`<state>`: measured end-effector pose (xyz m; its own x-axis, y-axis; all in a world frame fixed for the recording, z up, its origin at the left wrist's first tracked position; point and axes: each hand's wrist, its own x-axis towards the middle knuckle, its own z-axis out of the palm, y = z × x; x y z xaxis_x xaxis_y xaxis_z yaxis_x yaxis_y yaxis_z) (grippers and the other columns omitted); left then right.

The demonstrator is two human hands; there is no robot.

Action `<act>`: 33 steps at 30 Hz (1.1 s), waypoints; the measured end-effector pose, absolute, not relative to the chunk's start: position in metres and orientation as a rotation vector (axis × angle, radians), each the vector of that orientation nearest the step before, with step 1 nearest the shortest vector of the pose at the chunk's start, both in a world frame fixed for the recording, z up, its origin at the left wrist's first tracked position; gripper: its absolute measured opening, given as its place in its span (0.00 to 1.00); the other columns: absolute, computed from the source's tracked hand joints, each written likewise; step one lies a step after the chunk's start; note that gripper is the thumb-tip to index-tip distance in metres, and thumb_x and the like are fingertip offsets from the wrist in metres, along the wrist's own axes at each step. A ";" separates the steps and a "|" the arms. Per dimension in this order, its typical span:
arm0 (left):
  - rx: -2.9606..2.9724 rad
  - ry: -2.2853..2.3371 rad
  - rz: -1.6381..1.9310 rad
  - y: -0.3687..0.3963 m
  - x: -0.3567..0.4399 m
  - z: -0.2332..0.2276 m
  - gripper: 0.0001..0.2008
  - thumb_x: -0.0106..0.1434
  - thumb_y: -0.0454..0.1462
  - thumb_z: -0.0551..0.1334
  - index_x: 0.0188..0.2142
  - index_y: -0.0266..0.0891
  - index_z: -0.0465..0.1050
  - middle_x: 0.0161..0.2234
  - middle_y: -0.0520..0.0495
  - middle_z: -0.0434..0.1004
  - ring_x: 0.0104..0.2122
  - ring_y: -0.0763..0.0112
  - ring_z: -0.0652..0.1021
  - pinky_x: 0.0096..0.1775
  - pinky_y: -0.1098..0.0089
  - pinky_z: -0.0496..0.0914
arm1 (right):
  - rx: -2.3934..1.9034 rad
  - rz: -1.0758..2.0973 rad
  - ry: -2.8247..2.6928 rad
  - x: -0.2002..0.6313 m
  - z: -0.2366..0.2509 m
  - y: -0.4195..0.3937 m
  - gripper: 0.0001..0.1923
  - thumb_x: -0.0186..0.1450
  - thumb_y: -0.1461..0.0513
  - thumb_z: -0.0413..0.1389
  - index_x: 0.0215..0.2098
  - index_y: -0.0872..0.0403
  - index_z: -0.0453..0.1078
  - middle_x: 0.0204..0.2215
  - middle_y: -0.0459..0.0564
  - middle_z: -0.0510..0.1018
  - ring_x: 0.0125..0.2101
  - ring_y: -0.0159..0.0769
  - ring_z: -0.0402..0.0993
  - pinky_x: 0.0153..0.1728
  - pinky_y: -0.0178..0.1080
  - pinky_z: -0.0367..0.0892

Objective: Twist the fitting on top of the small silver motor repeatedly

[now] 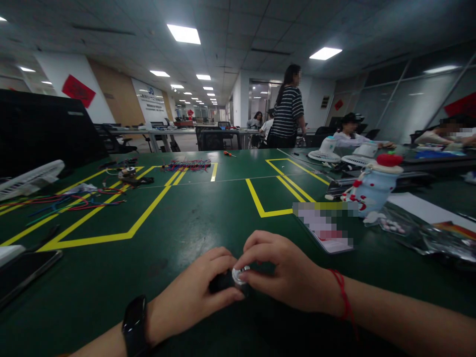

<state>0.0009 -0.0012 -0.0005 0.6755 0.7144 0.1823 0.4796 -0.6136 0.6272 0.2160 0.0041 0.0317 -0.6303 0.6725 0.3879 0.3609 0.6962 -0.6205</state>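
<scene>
Close to the table's near edge, both hands meet at a small round silver-and-dark object [240, 275]; its exact kind is hard to make out. My left hand [201, 282], with a black watch on its wrist, curls around the object from the left, thumb below and fingers above. From the right, my right hand [280, 270] pinches at the bright top with thumb and index finger. A red string circles that wrist. Fingers cover much of the object.
Yellow tape [92, 243] marks the green table. Coloured wires [82, 201] and a wire bundle [189, 165] lie left and beyond. A screwdriver [228, 154] lies far off. Rightward are a card in a sleeve [323, 230], a blue jar [375, 188] and plastic bags [427, 238]. A phone [29, 272] lies left.
</scene>
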 end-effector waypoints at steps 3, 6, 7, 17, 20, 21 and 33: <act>2.347 0.928 0.564 -0.002 0.001 0.000 0.08 0.65 0.41 0.63 0.43 0.42 0.70 0.42 0.49 0.70 0.42 0.63 0.71 0.43 0.67 0.66 | -0.850 0.700 -2.247 0.214 0.030 0.002 0.06 0.62 0.64 0.59 0.37 0.54 0.77 0.34 0.47 0.74 0.34 0.30 0.70 0.35 0.33 0.65; 2.350 0.937 0.559 -0.002 0.001 0.000 0.09 0.65 0.40 0.64 0.43 0.42 0.70 0.42 0.49 0.70 0.42 0.63 0.71 0.43 0.67 0.66 | -0.832 0.780 -2.232 0.214 0.028 0.001 0.06 0.62 0.63 0.60 0.37 0.54 0.76 0.35 0.47 0.73 0.34 0.30 0.70 0.35 0.34 0.66; 2.348 0.943 0.558 -0.002 0.001 0.001 0.09 0.65 0.41 0.64 0.43 0.42 0.70 0.42 0.49 0.70 0.42 0.64 0.71 0.43 0.67 0.66 | -0.825 0.804 -2.205 0.215 0.028 0.002 0.07 0.62 0.62 0.60 0.38 0.54 0.76 0.37 0.48 0.73 0.35 0.31 0.70 0.36 0.34 0.66; 2.308 0.945 0.554 -0.003 0.000 0.004 0.09 0.64 0.41 0.64 0.43 0.43 0.70 0.42 0.50 0.71 0.41 0.64 0.72 0.43 0.67 0.66 | -1.256 1.028 -1.751 0.254 0.001 0.048 0.16 0.68 0.55 0.50 0.34 0.58 0.74 0.28 0.47 0.74 0.26 0.30 0.68 0.26 0.34 0.62; 2.304 0.940 0.550 -0.002 0.000 0.004 0.09 0.64 0.41 0.64 0.43 0.44 0.70 0.42 0.50 0.71 0.42 0.64 0.72 0.43 0.67 0.66 | -1.242 1.023 -1.814 0.254 -0.001 0.049 0.14 0.67 0.56 0.52 0.35 0.57 0.74 0.27 0.46 0.74 0.27 0.30 0.68 0.28 0.34 0.62; 2.301 0.942 0.548 -0.002 0.000 0.004 0.09 0.64 0.41 0.64 0.43 0.44 0.70 0.43 0.50 0.71 0.42 0.65 0.72 0.44 0.67 0.66 | -1.235 0.999 -1.867 0.253 -0.001 0.048 0.13 0.67 0.56 0.52 0.35 0.56 0.75 0.28 0.46 0.75 0.28 0.30 0.69 0.29 0.34 0.63; 2.324 0.943 0.547 -0.003 0.000 0.004 0.08 0.65 0.41 0.63 0.42 0.43 0.71 0.42 0.48 0.71 0.42 0.63 0.72 0.44 0.67 0.67 | -0.879 0.628 -2.138 0.235 0.007 0.023 0.07 0.63 0.62 0.58 0.40 0.54 0.73 0.39 0.50 0.72 0.40 0.35 0.69 0.40 0.38 0.66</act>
